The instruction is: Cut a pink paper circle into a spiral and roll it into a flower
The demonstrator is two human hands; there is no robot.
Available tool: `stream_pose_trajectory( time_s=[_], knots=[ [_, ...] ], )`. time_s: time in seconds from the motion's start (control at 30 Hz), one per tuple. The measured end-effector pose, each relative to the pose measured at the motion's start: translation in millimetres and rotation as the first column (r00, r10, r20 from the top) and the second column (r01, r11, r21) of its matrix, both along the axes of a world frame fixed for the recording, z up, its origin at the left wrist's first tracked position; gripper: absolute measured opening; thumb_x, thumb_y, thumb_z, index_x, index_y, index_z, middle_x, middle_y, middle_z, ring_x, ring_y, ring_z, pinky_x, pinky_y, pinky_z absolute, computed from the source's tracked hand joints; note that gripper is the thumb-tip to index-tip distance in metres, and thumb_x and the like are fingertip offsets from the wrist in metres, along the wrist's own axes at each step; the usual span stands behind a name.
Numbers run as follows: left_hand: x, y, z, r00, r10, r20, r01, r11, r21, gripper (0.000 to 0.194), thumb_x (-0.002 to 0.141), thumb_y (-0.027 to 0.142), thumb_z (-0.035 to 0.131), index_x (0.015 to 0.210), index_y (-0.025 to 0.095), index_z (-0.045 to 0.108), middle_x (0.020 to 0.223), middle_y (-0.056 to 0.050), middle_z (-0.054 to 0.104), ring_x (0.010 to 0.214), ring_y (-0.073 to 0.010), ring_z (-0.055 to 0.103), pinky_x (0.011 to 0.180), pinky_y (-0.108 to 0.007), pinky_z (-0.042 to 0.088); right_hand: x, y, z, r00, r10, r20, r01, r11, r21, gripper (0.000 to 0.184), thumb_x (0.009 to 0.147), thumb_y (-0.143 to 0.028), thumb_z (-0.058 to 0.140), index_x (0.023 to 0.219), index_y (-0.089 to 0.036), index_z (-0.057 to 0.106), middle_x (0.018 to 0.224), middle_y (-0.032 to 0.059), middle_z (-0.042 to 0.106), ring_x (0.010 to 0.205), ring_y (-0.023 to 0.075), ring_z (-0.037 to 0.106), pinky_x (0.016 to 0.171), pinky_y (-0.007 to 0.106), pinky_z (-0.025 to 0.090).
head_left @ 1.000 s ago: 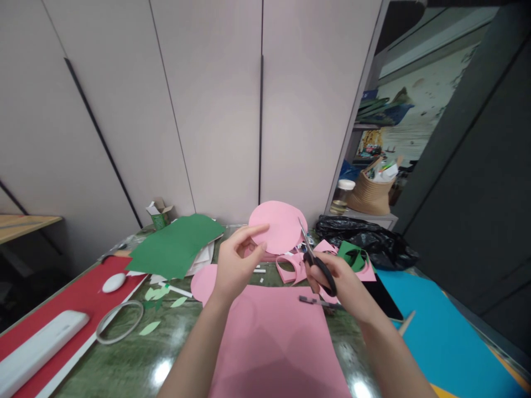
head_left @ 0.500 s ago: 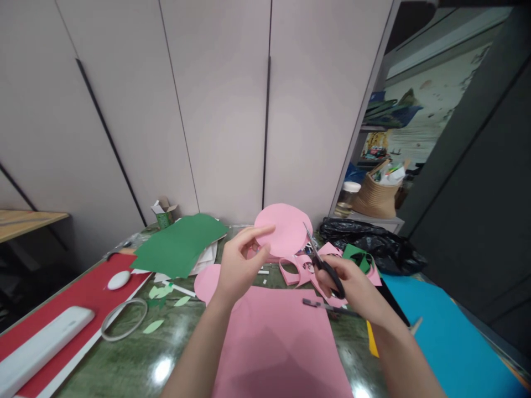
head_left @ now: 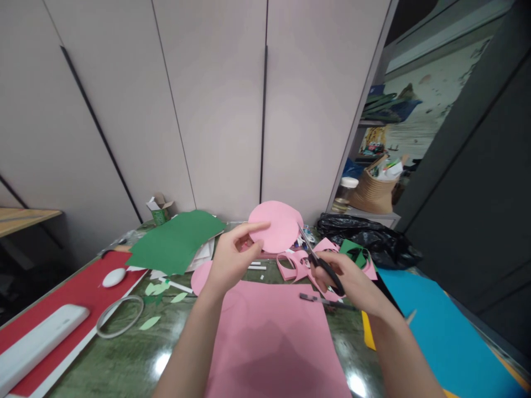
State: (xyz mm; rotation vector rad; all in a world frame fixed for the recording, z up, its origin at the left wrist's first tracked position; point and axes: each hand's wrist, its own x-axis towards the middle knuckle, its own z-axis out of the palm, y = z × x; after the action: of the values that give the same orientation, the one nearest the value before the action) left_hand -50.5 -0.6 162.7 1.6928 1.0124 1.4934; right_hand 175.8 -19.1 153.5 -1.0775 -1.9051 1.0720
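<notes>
Between thumb and fingers, my left hand [head_left: 234,257] pinches the left edge of a rounded pink paper disc [head_left: 279,226], held up above the table. My right hand [head_left: 342,279] grips black-handled scissors [head_left: 326,270], their blades pointing up and left at the disc's right edge. Below both hands lies a large pink sheet [head_left: 276,337]. A dark pen-like tool [head_left: 319,300] rests across its upper right corner. Another pink rounded piece [head_left: 201,278] lies partly behind my left wrist.
Pink paper offcuts [head_left: 292,266] and a black plastic bag [head_left: 369,237] lie at the back right, a blue sheet [head_left: 448,331] at right. On the left are green paper [head_left: 176,243], a red sheet [head_left: 89,287], a white elongated device [head_left: 45,345], a grey ring [head_left: 120,317] and green leaf cutouts.
The view has shifted slightly, so most things sit a little further left. The disc appears turned a little, with its right edge still by the scissor blades. Both hands keep their holds.
</notes>
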Motion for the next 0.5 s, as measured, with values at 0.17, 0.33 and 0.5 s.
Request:
stream_pose_trajectory(
  time_s=[0.17,0.33,0.5],
  knots=[
    [-2.1,2.0,0.4,0.996,0.045,0.078,-0.045,0.999,-0.006,0.031,0.072,0.017,0.060,0.102,0.020,0.065,0.089,-0.004,0.066,0.060,-0.0074,0.049,0.057,-0.020,0.041,9.6,-3.8,5.4,0.999,0.045,0.015,-0.046,0.999,0.026,0.029,0.084,-0.036,0.049,0.062,-0.017,0.045,0.054,-0.0031,0.046,0.051,0.0089,0.039,0.049,0.022,0.029],
    [-2.0,3.0,-0.8,0.991,0.019,0.135,-0.017,1.000,-0.016,0.032,0.070,0.019,0.062,0.102,0.019,0.065,0.094,-0.005,0.066,0.059,-0.0069,0.049,0.055,-0.020,0.041,10.3,-4.8,4.6,0.999,-0.030,-0.025,0.031,0.999,0.040,0.029,0.082,-0.037,0.053,0.063,-0.017,0.043,0.054,-0.0041,0.043,0.051,0.0084,0.036,0.048,0.022,0.026],
    [2.3,0.8,-0.3,0.993,-0.003,0.120,0.007,0.999,-0.036,0.034,0.070,0.020,0.062,0.104,0.019,0.064,0.096,-0.006,0.066,0.060,-0.0073,0.050,0.057,-0.020,0.043,-2.2,-4.4,2.4,0.994,-0.091,-0.065,0.093,0.996,0.019,0.026,0.079,-0.034,0.056,0.063,-0.017,0.044,0.054,-0.0041,0.046,0.053,0.0085,0.039,0.050,0.021,0.029]
  ],
)
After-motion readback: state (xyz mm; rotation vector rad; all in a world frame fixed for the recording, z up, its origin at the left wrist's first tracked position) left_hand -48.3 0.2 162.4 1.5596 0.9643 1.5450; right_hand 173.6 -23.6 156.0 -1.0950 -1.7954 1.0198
